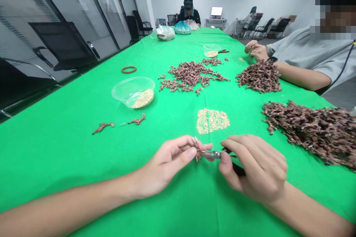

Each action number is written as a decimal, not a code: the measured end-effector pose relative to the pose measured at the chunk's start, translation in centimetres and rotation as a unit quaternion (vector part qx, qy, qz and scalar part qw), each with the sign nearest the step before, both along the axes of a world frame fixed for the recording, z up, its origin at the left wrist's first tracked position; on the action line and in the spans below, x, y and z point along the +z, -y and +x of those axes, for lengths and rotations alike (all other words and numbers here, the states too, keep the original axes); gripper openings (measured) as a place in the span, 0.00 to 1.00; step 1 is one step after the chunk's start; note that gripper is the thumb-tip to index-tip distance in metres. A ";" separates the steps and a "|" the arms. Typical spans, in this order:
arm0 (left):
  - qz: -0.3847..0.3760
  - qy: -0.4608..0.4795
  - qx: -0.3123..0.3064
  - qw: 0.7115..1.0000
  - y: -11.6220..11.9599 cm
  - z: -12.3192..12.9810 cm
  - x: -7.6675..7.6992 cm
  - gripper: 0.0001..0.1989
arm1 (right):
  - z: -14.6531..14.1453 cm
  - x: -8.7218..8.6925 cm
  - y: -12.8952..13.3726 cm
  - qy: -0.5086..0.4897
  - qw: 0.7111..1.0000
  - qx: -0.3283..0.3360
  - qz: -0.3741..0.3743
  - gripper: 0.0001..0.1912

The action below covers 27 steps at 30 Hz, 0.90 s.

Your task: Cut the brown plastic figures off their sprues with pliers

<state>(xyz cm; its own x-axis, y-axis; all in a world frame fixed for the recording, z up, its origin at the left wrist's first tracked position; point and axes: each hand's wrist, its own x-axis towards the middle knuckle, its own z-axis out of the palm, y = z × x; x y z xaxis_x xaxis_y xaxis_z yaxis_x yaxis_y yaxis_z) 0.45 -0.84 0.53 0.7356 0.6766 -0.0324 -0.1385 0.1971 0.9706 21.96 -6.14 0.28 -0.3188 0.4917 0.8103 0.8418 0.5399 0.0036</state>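
Note:
Between the thumb and fingers of my left hand (178, 155) is a small brown animal-like figurine (197, 152), partly covered by the fingers. My right hand (256, 166) is wrapped round the dark handles of a pair of pliers (214, 154), whose metal jaws reach to the figurine. Whether the jaws grip a part of it is too small to tell. Just beyond my hands lies a flat patch of tiny gold-coloured pieces (213, 120). A clear plastic bowl (119, 90) with more such pieces stands farther left, and two brown figurines (102, 127) lie in front of it.
Heaps of brown figurines lie at the middle (191, 74) and right (314, 129) of the green cloth (69, 148). A brown ring (129, 69) lies at left. At right a co-worker's hands (257, 50) are beside another heap (260, 77). Bags (165, 33) and another person (188, 13) are at the far end.

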 end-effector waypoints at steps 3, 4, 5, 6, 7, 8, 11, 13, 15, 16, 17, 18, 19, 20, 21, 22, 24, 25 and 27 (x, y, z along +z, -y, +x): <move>0.014 -0.009 -0.006 1.000 -0.1 -0.1 0.0 0.09 | 0.3 0.1 -0.1 0.034 0.999 -0.004 0.028 0.06; 0.012 -0.011 -0.009 1.000 -0.1 -0.2 0.0 0.10 | 0.3 0.1 -0.2 0.042 0.999 -0.005 0.034 0.07; 0.008 -0.012 -0.012 1.000 -0.1 -0.2 0.0 0.10 | 0.4 0.1 -0.2 0.049 0.998 -0.005 0.040 0.07; 0.004 -0.012 -0.018 1.000 -0.2 -0.2 -0.1 0.10 | 0.4 0.1 -0.2 0.055 0.997 -0.005 0.046 0.07; -0.001 -0.010 -0.024 1.000 -0.2 -0.2 -0.1 0.10 | 0.4 0.0 -0.2 0.059 0.997 -0.006 0.056 0.08; -0.005 -0.007 -0.031 0.999 -0.2 -0.2 -0.1 0.10 | 0.4 0.0 -0.2 0.063 0.996 -0.007 0.065 0.08; -0.022 0.005 -0.045 0.999 -0.2 -0.2 -0.2 0.10 | 0.3 -0.1 -0.2 0.079 0.992 -0.014 0.095 0.08; -0.035 0.013 -0.048 0.998 -0.2 -0.2 -0.3 0.09 | 0.4 -0.2 -0.2 0.087 0.990 -0.015 0.107 0.08; -0.043 0.018 -0.048 0.998 -0.1 -0.2 -0.3 0.09 | 0.4 -0.2 -0.2 0.092 0.988 -0.014 0.122 0.08; -0.047 0.020 -0.048 0.998 -0.1 -0.2 -0.2 0.09 | 0.5 -0.1 -0.2 0.097 0.987 -0.012 0.130 0.08; -0.050 0.023 -0.049 0.997 -0.1 -0.2 -0.2 0.08 | 0.6 0.0 -0.2 0.106 0.985 -0.008 0.135 0.08; -0.053 0.027 -0.051 0.997 -0.1 -0.2 -0.1 0.08 | 0.6 0.1 -0.1 0.116 0.983 -0.005 0.140 0.08; -0.056 0.031 -0.055 0.996 -0.1 -0.2 -0.1 0.08 | 0.7 0.3 -0.1 0.129 0.981 -0.001 0.143 0.08; -0.060 0.036 -0.060 0.996 -0.2 -0.2 0.0 0.08 | 0.8 0.4 -0.1 0.143 0.979 0.001 0.143 0.08; -0.064 0.038 -0.062 0.995 -0.2 -0.2 0.1 0.08 | 0.9 0.6 0.0 0.156 0.977 0.005 0.144 0.08; -0.069 0.038 -0.063 0.995 -0.2 -0.2 0.1 0.08 | 1.0 0.8 0.0 0.168 0.975 0.007 0.146 0.08; -0.079 0.034 -0.060 0.995 -0.2 -0.1 0.2 0.08 | 1.1 1.2 0.2 0.191 0.969 0.012 0.159 0.08; -0.084 0.032 -0.059 0.994 -0.1 -0.1 0.2 0.09 | 1.2 1.4 0.2 0.204 0.965 0.015 0.165 0.08; -0.092 0.032 -0.066 0.993 -0.1 0.0 0.2 0.09 | 1.4 1.7 0.3 0.220 0.960 0.021 0.174 0.08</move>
